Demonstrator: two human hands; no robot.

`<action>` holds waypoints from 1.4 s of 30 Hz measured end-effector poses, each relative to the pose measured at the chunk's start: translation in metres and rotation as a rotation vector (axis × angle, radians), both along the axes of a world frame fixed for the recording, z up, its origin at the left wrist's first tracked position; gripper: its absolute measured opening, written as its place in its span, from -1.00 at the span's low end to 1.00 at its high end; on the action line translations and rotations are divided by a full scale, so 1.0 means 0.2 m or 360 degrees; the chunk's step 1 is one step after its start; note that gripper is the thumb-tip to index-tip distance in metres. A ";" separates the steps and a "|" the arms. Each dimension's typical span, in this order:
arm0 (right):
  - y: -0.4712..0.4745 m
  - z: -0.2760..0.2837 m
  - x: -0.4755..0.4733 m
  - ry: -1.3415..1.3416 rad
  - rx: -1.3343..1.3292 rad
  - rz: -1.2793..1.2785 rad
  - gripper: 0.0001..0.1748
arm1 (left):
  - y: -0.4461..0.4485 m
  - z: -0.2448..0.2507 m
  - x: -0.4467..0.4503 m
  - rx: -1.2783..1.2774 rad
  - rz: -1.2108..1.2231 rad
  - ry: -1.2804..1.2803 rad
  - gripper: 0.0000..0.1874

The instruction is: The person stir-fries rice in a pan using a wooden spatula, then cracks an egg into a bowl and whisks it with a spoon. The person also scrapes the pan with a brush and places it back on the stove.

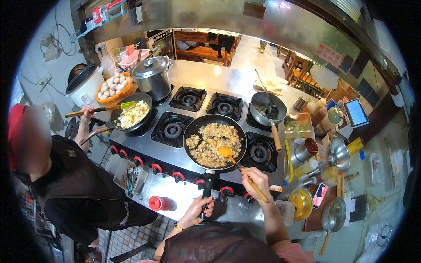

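Note:
My left hand (197,208) is wrapped around the black handle (208,187) of a frying pan (193,131). In the pan lies fried rice (210,144) with bits of orange and green, spread unevenly over the dark bottom. My right hand (256,183) grips the wooden handle of a spatula (227,152). Its yellow-orange head rests in the rice at the pan's right side. The pan sits over the front part of the gas stove (167,144), hiding whatever is beneath it.
A co-worker (72,184) at the left holds another pan (149,100) of chopped food and a green spatula (127,105). Behind stand a lidded stockpot (153,82) and an egg basket (130,87). At right are a saucepan (281,111), egg bowl (309,210) and bottles. A red bottle (158,203) stands near my left hand.

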State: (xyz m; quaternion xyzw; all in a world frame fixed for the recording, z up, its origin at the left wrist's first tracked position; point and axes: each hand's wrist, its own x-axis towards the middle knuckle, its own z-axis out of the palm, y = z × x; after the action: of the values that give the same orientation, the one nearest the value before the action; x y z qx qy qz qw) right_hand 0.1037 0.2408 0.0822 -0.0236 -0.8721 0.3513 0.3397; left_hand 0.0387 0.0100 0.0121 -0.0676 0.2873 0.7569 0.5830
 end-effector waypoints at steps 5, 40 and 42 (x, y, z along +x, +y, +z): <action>0.03 0.05 -0.06 0.0103 -0.0036 -0.0030 -0.93 | 0.01 0.01 0.01 -0.0021 0.0003 0.0044 -0.90; -0.01 -0.08 -0.25 0.0153 0.0007 -0.0056 -0.94 | 0.01 0.10 0.01 -0.0378 0.0027 0.0421 -0.84; -0.02 -0.05 -0.23 0.0106 0.0140 0.0181 -0.92 | 0.01 0.09 0.01 -0.0388 0.0017 0.0416 -0.84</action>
State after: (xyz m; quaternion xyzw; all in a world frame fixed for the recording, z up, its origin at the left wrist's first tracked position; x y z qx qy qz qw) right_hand 0.0581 0.2359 0.0725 0.0528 -0.8749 0.3319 0.3488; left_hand 0.0411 0.0125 0.0307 -0.0402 0.4500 0.7219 0.5242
